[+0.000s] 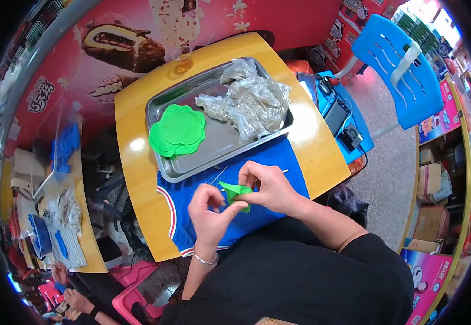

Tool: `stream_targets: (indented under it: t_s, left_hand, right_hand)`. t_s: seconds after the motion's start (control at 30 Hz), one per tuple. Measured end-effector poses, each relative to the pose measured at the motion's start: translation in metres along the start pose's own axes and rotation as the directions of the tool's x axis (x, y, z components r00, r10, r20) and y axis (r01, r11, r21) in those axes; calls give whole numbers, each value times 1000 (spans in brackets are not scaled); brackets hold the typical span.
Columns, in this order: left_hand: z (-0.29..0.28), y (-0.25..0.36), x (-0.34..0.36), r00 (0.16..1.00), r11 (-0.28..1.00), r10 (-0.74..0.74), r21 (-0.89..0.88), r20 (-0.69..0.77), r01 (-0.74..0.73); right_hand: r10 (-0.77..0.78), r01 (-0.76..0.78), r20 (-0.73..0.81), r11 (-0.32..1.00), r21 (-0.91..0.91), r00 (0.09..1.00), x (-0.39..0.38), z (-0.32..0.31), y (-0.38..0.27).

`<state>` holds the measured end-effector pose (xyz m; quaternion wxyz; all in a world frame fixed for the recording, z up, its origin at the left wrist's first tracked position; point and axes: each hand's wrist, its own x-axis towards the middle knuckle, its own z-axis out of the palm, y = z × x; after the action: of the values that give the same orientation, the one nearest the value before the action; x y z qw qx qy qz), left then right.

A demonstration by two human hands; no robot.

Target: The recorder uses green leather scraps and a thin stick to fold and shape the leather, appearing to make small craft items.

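the person wears a plain black top [306, 276] with short sleeves [373, 252]; the left hand [208, 216] has a silver bracelet [207, 262] (thin and shiny) at its wrist.

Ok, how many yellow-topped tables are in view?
2: the middle table, with the green piece in the right hand above it, and the left table, bearing a striped cloth. Others may be hidden.

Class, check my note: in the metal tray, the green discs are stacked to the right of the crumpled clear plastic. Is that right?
Not quite: the green discs are stacked to the left of the crumpled clear plastic, as the head view shows. They are indeed in the metal tray.
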<state>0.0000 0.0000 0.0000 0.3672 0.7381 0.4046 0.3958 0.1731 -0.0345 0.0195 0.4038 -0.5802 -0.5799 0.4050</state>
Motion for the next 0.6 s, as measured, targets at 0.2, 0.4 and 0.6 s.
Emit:
stream_targets:
  t_s: [0.2,0.4,0.6]
  left_hand:
    - [12,-4,1,949,619,-261,-724,175,304]
    - [-12,-22,-20,955,784,-296,-576,-21,230]
    - [-8,-25,-11,988,947,-149,-292,-25,136]
  right_hand:
    - [-97,84,113,990,116,989,4,6,-4]
    - [-178,167,166,983,79,970,12,31,-6]
    - [-125,129,-68,990,61,990,11,40,6]
